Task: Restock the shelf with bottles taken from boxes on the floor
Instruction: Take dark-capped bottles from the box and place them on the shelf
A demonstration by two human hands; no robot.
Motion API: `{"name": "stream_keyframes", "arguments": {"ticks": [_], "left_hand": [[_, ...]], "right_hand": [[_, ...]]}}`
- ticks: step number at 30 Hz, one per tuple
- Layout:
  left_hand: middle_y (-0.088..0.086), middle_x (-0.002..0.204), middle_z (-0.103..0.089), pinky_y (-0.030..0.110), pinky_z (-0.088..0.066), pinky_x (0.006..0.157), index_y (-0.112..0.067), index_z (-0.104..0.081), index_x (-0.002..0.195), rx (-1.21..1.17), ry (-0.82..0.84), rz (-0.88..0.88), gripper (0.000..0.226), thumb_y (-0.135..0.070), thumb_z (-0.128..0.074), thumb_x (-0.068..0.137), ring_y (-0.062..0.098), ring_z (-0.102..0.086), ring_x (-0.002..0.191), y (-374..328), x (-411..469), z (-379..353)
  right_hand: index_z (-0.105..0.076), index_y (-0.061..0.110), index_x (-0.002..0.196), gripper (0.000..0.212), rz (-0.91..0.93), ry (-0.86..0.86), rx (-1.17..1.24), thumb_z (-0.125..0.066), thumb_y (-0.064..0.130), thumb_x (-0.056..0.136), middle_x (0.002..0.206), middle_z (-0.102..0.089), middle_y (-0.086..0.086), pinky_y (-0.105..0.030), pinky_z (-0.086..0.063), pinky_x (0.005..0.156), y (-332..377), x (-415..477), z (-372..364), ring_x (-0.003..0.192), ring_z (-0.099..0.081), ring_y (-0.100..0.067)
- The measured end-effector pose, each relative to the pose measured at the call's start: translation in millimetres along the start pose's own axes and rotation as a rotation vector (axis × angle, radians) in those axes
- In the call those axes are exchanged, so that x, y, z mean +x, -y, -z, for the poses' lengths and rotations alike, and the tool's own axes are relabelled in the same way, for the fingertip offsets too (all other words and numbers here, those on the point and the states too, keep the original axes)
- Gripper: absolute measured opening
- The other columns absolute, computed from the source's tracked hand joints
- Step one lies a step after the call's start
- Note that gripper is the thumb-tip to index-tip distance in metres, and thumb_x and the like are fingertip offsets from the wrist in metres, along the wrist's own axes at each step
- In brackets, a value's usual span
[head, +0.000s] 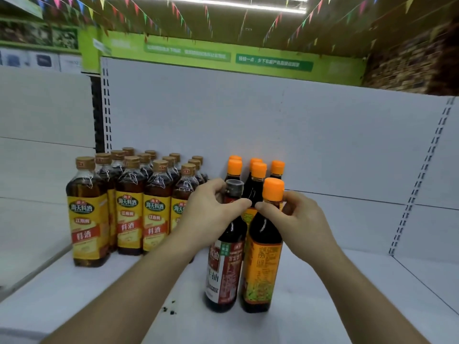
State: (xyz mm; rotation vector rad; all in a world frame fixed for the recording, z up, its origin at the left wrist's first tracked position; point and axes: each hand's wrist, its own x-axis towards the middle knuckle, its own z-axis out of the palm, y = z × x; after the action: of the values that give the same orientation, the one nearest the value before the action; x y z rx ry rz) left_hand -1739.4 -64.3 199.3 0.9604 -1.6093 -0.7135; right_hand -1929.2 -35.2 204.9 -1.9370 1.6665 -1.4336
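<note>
A dark bottle with a grey cap (224, 264) and a red-and-white label stands on the white shelf (323, 306). My left hand (211, 207) grips its neck. Right beside it stands a dark bottle with an orange cap (263, 264) and an orange label, and my right hand (300, 217) grips that one at the neck. Both bottles are upright with their bases on the shelf. Behind them stand several more orange-capped bottles (258, 170).
To the left, several cooking-wine bottles with yellow labels and gold caps (129, 207) fill the shelf in rows. The white back panel (323, 145) rises behind. A few dark specks (170, 307) lie on the shelf near the front. A green sign band runs above.
</note>
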Motion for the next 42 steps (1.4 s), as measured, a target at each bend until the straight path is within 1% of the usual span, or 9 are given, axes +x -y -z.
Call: {"name": "stream_keyframes", "arguments": {"ticks": [6, 9, 11, 14, 24, 27, 31, 37, 42], "left_hand": [[-0.008, 0.097, -0.077, 0.046, -0.062, 0.083, -0.03, -0.07, 0.103, -0.02, -0.005, -0.013, 0.026, -0.041, -0.082, 0.082, 0.01, -0.074, 0.092, 3, -1, 0], [-0.008, 0.097, -0.077, 0.044, -0.063, 0.082, -0.028, -0.07, 0.103, -0.027, -0.019, -0.022, 0.024, -0.036, -0.082, 0.084, 0.008, -0.074, 0.092, 3, -2, -2], [-0.007, 0.096, -0.077, 0.045, -0.063, 0.082, -0.027, -0.07, 0.102, -0.029, -0.022, -0.025, 0.023, -0.035, -0.082, 0.084, 0.009, -0.074, 0.091, 3, -3, -2], [-0.007, 0.092, -0.077, 0.043, -0.063, 0.08, -0.024, -0.069, 0.1, -0.043, -0.022, -0.03, 0.022, -0.032, -0.083, 0.085, 0.009, -0.074, 0.088, 4, -4, -3], [-0.024, 0.069, -0.064, 0.012, -0.044, 0.055, -0.03, -0.062, 0.088, 0.021, -0.053, -0.106, 0.018, -0.031, -0.08, 0.087, -0.006, -0.06, 0.065, 5, -9, -8], [-0.021, 0.077, -0.067, 0.015, -0.047, 0.059, -0.033, -0.062, 0.09, 0.025, -0.067, -0.133, 0.018, -0.036, -0.079, 0.087, -0.003, -0.063, 0.073, 8, -11, -8], [-0.006, 0.094, -0.068, 0.034, -0.057, 0.073, -0.039, -0.063, 0.094, 0.02, -0.087, -0.156, 0.018, -0.041, -0.079, 0.086, 0.01, -0.066, 0.089, 15, -11, -8], [-0.022, 0.08, -0.066, 0.011, -0.051, 0.061, -0.027, -0.055, 0.093, -0.028, -0.046, -0.133, 0.018, -0.03, -0.072, 0.092, -0.006, -0.065, 0.078, 12, -18, -15], [-0.021, 0.092, -0.069, 0.015, -0.052, 0.064, -0.031, -0.056, 0.101, -0.007, -0.052, -0.106, 0.022, -0.043, -0.071, 0.09, -0.003, -0.067, 0.088, 15, -19, -14]], "right_hand": [[-0.061, 0.041, 0.105, 0.033, -0.064, -0.016, 0.035, -0.076, 0.055, 0.08, 0.076, -0.055, 0.009, -0.015, -0.038, 0.053, -3, -23, 0, 0.067, -0.056, -0.001], [-0.053, 0.044, 0.119, 0.058, -0.105, -0.016, -0.028, -0.08, 0.061, 0.071, 0.106, -0.05, 0.017, -0.031, -0.051, 0.071, -12, -40, -8, 0.088, -0.058, -0.005], [-0.044, 0.047, 0.128, 0.079, -0.132, 0.011, -0.09, -0.079, 0.071, 0.062, 0.115, -0.044, 0.021, -0.04, -0.057, 0.08, -20, -50, -16, 0.095, -0.06, -0.006], [-0.035, 0.044, 0.137, 0.091, -0.153, 0.057, -0.142, -0.079, 0.073, 0.062, 0.123, -0.043, 0.019, -0.04, -0.058, 0.086, -30, -58, -26, 0.105, -0.06, -0.008], [-0.042, 0.04, 0.116, 0.07, -0.239, 0.079, -0.082, -0.078, 0.07, 0.063, 0.105, -0.061, 0.021, -0.036, -0.06, 0.078, -42, -57, -33, 0.092, -0.063, -0.001], [-0.042, 0.038, 0.114, 0.069, -0.259, 0.102, -0.026, -0.08, 0.065, 0.063, 0.103, -0.065, 0.018, -0.037, -0.061, 0.078, -45, -55, -30, 0.091, -0.066, -0.002], [-0.049, 0.039, 0.109, 0.054, -0.261, 0.141, 0.046, -0.086, 0.044, 0.071, 0.104, -0.065, 0.019, -0.032, -0.061, 0.077, -47, -51, -19, 0.092, -0.065, -0.001], [-0.066, 0.036, 0.112, 0.047, -0.266, 0.213, 0.076, -0.088, 0.028, 0.071, 0.102, -0.071, 0.017, -0.014, -0.053, 0.063, -62, -40, -1, 0.083, -0.067, 0.007], [-0.058, 0.033, 0.117, 0.056, -0.293, 0.192, 0.1, -0.088, 0.027, 0.071, 0.108, -0.07, 0.017, -0.02, -0.055, 0.066, -75, -30, 5, 0.088, -0.07, 0.002]]}}
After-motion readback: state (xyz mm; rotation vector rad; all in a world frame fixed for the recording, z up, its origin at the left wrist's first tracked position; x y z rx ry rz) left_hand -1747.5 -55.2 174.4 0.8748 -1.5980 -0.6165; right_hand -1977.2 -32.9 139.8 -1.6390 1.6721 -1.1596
